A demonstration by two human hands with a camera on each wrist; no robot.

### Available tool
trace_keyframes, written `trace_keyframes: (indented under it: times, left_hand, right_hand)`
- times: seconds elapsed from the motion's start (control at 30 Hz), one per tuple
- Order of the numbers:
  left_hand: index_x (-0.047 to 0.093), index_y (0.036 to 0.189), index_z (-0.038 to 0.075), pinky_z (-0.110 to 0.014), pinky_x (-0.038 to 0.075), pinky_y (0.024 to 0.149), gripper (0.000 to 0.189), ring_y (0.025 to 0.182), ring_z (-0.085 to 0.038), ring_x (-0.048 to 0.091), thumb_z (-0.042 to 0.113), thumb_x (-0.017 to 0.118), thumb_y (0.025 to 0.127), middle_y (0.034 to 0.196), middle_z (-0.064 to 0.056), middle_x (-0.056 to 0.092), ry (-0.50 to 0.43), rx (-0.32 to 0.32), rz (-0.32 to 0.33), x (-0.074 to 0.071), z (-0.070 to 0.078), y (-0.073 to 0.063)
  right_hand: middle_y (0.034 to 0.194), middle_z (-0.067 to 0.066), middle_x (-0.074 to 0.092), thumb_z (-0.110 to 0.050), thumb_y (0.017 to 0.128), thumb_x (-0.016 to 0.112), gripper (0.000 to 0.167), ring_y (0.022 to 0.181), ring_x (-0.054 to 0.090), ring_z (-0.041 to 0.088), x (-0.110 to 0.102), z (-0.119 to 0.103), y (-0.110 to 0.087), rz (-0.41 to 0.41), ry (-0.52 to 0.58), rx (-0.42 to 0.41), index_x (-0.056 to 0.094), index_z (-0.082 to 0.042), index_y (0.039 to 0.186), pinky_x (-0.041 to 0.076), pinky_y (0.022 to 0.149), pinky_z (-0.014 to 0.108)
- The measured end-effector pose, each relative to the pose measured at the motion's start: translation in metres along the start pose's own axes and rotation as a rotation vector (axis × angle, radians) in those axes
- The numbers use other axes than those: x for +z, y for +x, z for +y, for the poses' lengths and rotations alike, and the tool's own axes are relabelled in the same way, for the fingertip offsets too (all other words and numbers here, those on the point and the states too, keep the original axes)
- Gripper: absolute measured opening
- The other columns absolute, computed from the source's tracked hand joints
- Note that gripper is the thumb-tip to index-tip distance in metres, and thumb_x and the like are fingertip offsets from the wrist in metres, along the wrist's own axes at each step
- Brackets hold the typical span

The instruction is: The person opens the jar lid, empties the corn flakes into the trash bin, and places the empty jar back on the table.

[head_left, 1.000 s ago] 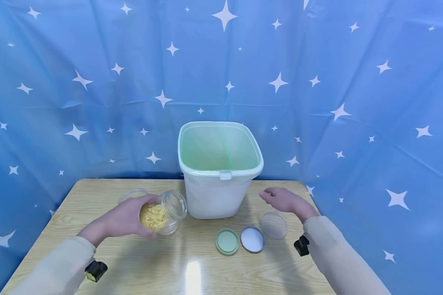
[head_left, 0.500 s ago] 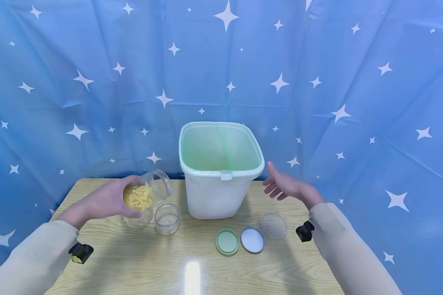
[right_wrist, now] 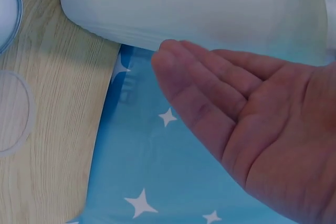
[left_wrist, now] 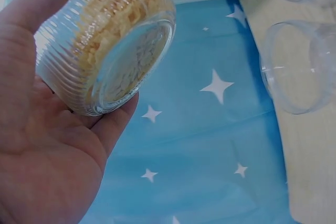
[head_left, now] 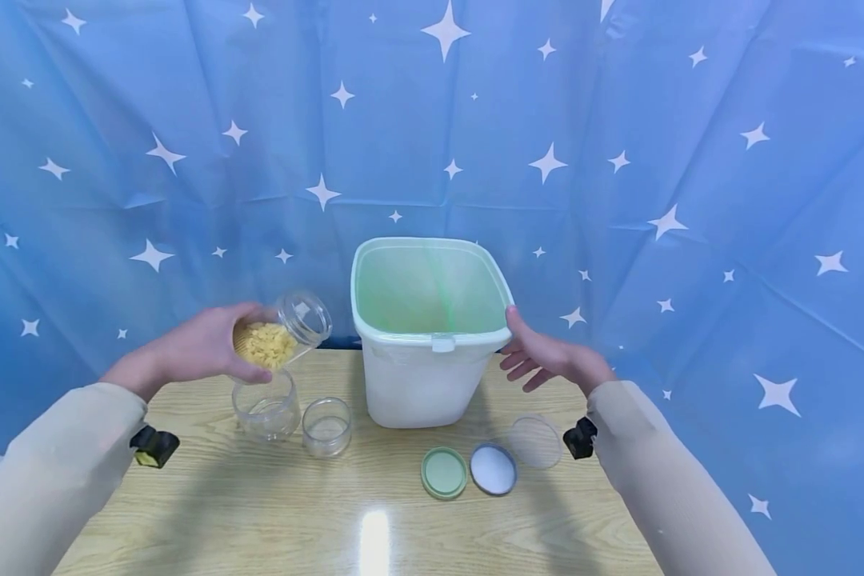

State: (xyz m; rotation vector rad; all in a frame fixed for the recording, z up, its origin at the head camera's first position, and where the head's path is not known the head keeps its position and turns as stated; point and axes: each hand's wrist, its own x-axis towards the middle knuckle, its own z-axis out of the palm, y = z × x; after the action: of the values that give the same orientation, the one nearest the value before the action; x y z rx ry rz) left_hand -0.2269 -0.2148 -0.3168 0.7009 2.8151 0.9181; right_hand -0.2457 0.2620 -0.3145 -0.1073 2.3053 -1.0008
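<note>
My left hand [head_left: 200, 349] grips a clear ribbed jar [head_left: 297, 342] partly filled with yellow flat pieces [head_left: 265, 346]. The jar is tilted, its lidless mouth towards the right; its base shows in the left wrist view, with fingers and thumb around the side. A tall white bin [head_left: 423, 386] with a pale green rim stands upright and uncovered at the middle back. My right hand [head_left: 550, 358] is at the bin's right side, thumb at the rim. In the right wrist view its fingers [right_wrist: 202, 111] are extended beside the bin wall.
Two clear jars stand on the wooden table [head_left: 295, 512]: a larger one [head_left: 268, 414] below my left hand and a smaller one [head_left: 326, 432]. A green lid [head_left: 444, 473], a white lid [head_left: 493, 469] and a clear lid [head_left: 536, 442] lie before the bin. A blue star-patterned curtain [head_left: 259, 216] hangs behind.
My left hand has carried the tilted jar leftward and up, uncovering the two jars below. My right hand has risen, its fingers have spread, and it has come to the bin's right rim.
</note>
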Motion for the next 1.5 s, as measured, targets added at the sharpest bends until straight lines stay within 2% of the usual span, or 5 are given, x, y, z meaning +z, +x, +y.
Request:
trace_keyframes:
  times: [0.37,0.6,0.77,1.03,1.5]
  left_hand:
    - [0.045,0.141,0.005,-0.035,0.047,0.08,0.092,0.098,-0.023,0.059,0.042,0.086,0.068,0.135,-0.015,0.059,0.078,-0.015,-0.003,-0.019,0.022,0.02]
    - [0.043,0.143,0.005,-0.055,0.044,0.099,0.095,0.125,-0.036,0.052,0.046,0.085,0.069,0.144,-0.017,0.051,0.092,-0.045,-0.013,-0.029,0.031,0.03]
    - [0.043,0.144,0.006,-0.052,0.046,0.096,0.097,0.117,-0.031,0.056,0.045,0.086,0.067,0.142,-0.015,0.053,0.109,-0.068,0.004,-0.032,0.04,0.039]
    - [0.05,0.136,0.007,-0.04,0.048,0.083,0.087,0.097,-0.024,0.058,0.04,0.087,0.065,0.121,-0.011,0.063,0.192,-0.052,0.018,-0.034,0.055,0.058]
    - [0.045,0.134,0.006,-0.039,0.049,0.078,0.084,0.093,-0.026,0.057,0.036,0.085,0.066,0.115,-0.012,0.061,0.204,-0.1,0.013,-0.037,0.083,0.077]
  right_hand:
    - [0.142,0.025,0.05,-0.074,0.092,0.006,0.1,0.131,0.049,0.041,0.005,-0.009,-0.002,0.003,-0.035,0.015,0.035,0.006,0.145,0.05,0.099,0.047]
    - [0.14,0.025,0.051,-0.069,0.096,0.009,0.093,0.128,0.053,0.039,0.008,-0.013,-0.003,0.013,-0.047,0.019,0.038,0.005,0.144,0.053,0.096,0.047]
    - [0.139,0.026,0.052,-0.068,0.097,0.01,0.092,0.126,0.054,0.037,0.011,-0.013,-0.003,0.014,-0.024,0.022,0.039,0.006,0.143,0.054,0.094,0.045]
    - [0.14,0.026,0.05,-0.071,0.095,0.013,0.094,0.126,0.055,0.037,0.013,-0.008,-0.001,0.004,0.106,0.002,0.037,0.006,0.144,0.054,0.095,0.046]
    - [0.143,0.031,0.044,-0.072,0.094,0.012,0.094,0.132,0.047,0.043,0.017,-0.001,0.003,0.006,0.196,-0.041,0.037,0.005,0.143,0.05,0.102,0.047]
